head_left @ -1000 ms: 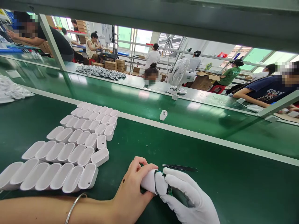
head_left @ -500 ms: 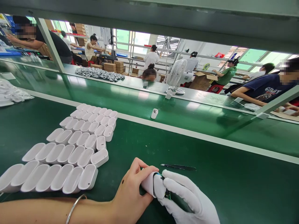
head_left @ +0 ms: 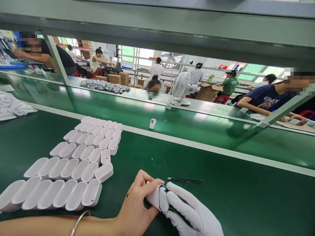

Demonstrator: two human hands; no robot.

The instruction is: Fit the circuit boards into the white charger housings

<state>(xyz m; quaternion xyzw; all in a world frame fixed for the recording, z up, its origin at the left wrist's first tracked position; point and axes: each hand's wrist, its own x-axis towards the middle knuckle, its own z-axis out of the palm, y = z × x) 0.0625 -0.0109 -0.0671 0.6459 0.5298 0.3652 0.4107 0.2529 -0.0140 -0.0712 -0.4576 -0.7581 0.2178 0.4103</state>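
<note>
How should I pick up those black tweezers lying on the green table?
Pinch the tweezers near the middle, coming straight down from above. They lie flat and thin on the table, pointed tip to the left, with bare space on both long sides for fingers.

green bench | bright windows | white fan | cardboard boxes

The left hand was bare, with a thin silver bangle around the wrist and no sleeve showing on the forearm. The right hand wore a plain white fabric glove covering all its fingers.
</note>
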